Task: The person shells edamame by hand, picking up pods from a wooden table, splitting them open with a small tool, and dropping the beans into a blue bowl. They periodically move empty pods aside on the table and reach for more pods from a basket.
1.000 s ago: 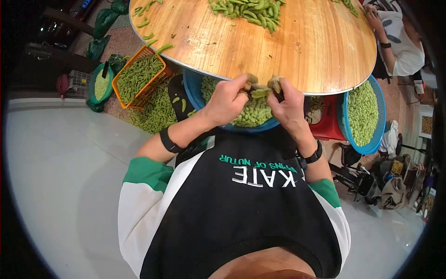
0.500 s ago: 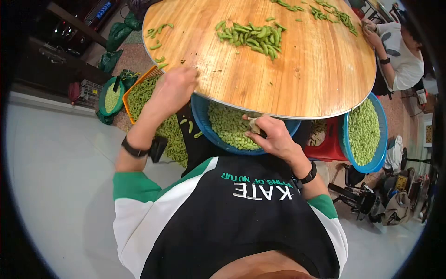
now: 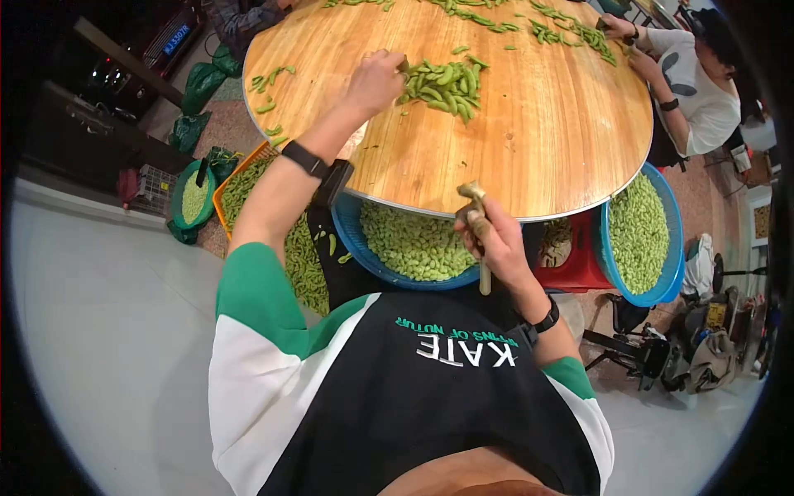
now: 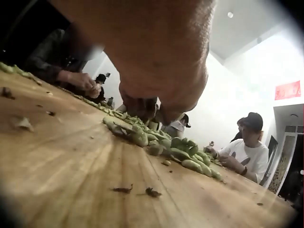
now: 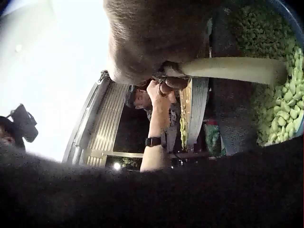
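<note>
My left hand [image 3: 376, 83] reaches over the round wooden table, fingers bent down at the near left edge of a pile of green bean pods [image 3: 447, 87]. In the left wrist view, the fingers hang over the pods [image 4: 180, 152], with a gap by the thumb. My right hand [image 3: 498, 244] is at the table's near edge, above a blue basket of shelled beans [image 3: 413, 240]. It grips a pale, flat stick-like piece [image 5: 232, 70], which points down from the fist. Brownish coverings [image 3: 471, 192] show on its thumb and finger ends.
The table [image 3: 496, 157] carries more scattered pods [image 3: 579, 33]. Left of my lap stand an orange crate of pods [image 3: 240, 186] and a green bag of beans [image 3: 194, 198]. Another blue basket [image 3: 637, 236] is at the right, near a person in a white shirt [image 3: 695, 91].
Both hands were together with a green pod at the table edge. My left hand then swung out left and has moved to the pod pile. My right hand has turned, showing the pale piece.
</note>
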Available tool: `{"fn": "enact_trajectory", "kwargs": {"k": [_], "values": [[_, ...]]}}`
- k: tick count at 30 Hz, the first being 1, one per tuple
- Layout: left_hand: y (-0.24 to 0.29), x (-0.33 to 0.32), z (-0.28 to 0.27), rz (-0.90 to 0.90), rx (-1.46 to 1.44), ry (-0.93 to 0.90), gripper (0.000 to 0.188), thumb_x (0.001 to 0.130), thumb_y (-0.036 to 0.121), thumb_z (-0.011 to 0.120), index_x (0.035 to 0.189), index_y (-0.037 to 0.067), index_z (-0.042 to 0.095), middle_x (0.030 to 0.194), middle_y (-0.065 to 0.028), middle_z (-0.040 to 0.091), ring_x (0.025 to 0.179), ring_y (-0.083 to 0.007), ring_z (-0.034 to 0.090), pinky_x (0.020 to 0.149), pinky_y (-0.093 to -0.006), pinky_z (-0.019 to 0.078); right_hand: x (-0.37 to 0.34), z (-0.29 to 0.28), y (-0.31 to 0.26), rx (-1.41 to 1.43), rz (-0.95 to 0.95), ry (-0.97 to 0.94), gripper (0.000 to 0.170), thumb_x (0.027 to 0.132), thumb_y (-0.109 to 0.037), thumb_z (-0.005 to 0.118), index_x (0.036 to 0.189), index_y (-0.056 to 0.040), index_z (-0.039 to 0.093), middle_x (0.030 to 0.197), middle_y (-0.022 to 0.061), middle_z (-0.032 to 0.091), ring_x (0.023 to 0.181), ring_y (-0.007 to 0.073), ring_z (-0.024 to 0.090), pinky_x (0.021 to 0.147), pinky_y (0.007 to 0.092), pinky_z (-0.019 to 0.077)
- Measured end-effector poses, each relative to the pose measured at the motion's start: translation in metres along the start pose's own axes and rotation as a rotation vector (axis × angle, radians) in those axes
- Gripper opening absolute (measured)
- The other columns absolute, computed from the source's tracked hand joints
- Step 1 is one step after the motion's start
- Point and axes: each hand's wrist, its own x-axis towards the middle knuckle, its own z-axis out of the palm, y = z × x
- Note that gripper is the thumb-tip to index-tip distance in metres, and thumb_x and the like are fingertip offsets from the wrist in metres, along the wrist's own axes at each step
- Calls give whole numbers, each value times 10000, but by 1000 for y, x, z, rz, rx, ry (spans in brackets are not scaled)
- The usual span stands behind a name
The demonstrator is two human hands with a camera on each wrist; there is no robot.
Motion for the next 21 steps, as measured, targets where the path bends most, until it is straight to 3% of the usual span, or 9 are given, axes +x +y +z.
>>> {"fn": "enact_trajectory", "kwargs": {"k": [2,4,6,8,14,16,21], "values": [[20,-14,-21,60,-24,97,157,803,108,591,933,41,650,885,-111,640,798,-287,621,700,-390,504,6,-1,-3,190,-10,50,380,973,-117,420,1339,-15,412,830,35,559,607,55,469,498,192,387],[52,-33,-44,-479,-988,-212,111,846,91,613,932,27,636,789,-45,626,626,-145,594,543,-266,482,15,-1,-3,251,-51,40,382,979,-127,407,1347,-22,406,853,52,557,606,65,476,470,200,384],[83,-59,-51,-500,-1236,-270,94,872,82,629,946,24,625,740,-1,591,545,-48,518,461,-167,401,22,3,-8,440,-41,67,393,982,-144,406,1355,-23,400,849,55,551,594,72,468,463,202,376],[107,-82,-57,-512,-1482,-406,85,891,86,619,938,15,622,721,9,566,562,-33,493,467,-171,372,26,5,-8,504,-18,65,418,981,-154,408,1383,-40,378,853,57,554,584,79,456,456,203,371],[131,-109,-47,-565,-1525,-456,98,899,59,586,966,-13,592,740,-9,559,555,-44,459,464,-176,346,22,5,-4,688,67,-70,297,989,-176,416,1257,-54,455,847,67,560,576,95,441,441,207,358],[129,-108,-47,-541,-1476,-436,90,895,89,610,944,14,602,699,34,542,561,-15,466,470,-157,349,20,6,-4,689,53,-81,304,990,-171,417,1265,-47,450,840,65,560,567,93,437,436,205,355],[132,-106,-57,-527,-1395,-442,78,888,81,610,932,17,597,720,28,562,577,-13,483,477,-158,360,19,9,-2,572,27,-69,301,986,-156,418,1263,-40,451,829,69,548,546,81,429,429,195,350]]}}
